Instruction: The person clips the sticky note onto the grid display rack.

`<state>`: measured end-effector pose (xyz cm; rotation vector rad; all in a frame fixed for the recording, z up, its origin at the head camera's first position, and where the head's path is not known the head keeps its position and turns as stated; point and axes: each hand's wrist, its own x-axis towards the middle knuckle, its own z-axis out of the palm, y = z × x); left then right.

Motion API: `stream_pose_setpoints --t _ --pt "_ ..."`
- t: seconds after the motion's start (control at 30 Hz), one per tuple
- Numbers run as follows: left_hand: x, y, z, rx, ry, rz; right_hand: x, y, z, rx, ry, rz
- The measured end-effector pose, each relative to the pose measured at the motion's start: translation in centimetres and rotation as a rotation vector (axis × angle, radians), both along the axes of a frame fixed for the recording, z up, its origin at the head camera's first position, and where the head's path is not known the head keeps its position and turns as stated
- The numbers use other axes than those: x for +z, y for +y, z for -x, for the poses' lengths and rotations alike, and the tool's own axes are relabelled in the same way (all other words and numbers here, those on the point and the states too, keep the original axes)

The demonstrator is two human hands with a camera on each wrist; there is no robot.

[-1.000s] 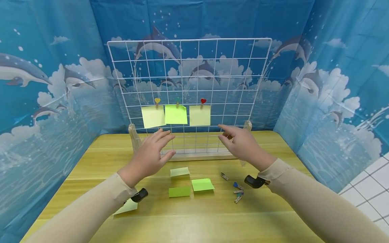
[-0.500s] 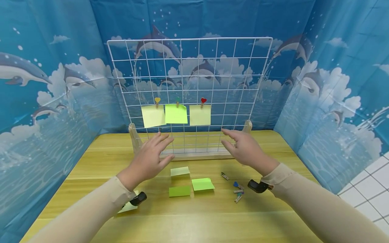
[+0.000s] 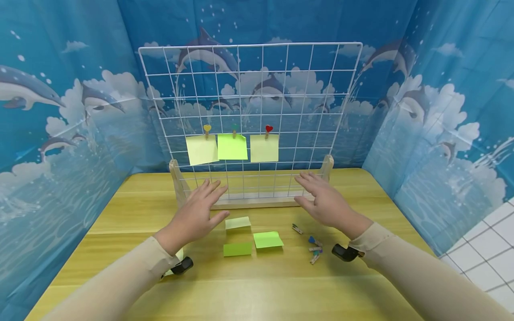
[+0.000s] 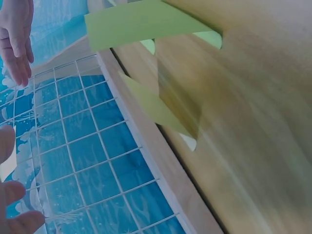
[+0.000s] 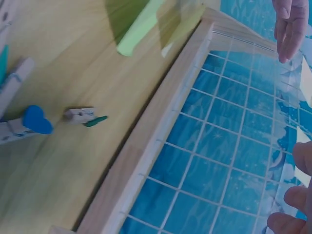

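Note:
Both hands hover over the table in front of a white wire grid (image 3: 309,114), fingers extended and holding nothing. My left hand (image 3: 192,218) is left of the loose sticky notes; my right hand (image 3: 327,203) is above and beyond the small clothespins (image 3: 315,249). Three sticky notes hang on the grid: a pale yellow note (image 3: 201,150) under a yellow heart clothespin (image 3: 207,129), a bright green note (image 3: 232,147) under a green one, and another pale note (image 3: 264,148) under a red heart clothespin (image 3: 268,130). In the right wrist view a blue heart clothespin (image 5: 36,120) shows close.
Loose on the table lie a pale note (image 3: 238,222), a green note (image 3: 237,249) and a brighter green note (image 3: 268,240). Another note is mostly hidden beneath the left wrist. Wooden feet (image 3: 178,183) support the grid. A dolphin-print curtain (image 3: 80,133) surrounds the table.
My right hand has drawn back slightly to the right, its fingers straighter. My left hand has shifted slightly down. The head view has tilted a little; notes and clothespins stay in place.

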<state>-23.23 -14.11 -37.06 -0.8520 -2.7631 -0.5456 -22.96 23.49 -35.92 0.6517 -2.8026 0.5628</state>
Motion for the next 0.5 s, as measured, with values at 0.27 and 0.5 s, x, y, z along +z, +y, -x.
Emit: stream_pose_setpoints --t 0.27,0.5 --pt "-1.4 0.1 -0.1 0.024 -0.046 0.016 -1.7 0.5 -0.4 0.004 -0.047 -0.039" --pt "-2.9 0.1 0.1 0.029 -0.077 0.037 -3.3 0.8 -0.6 0.007 -0.091 -0.055"
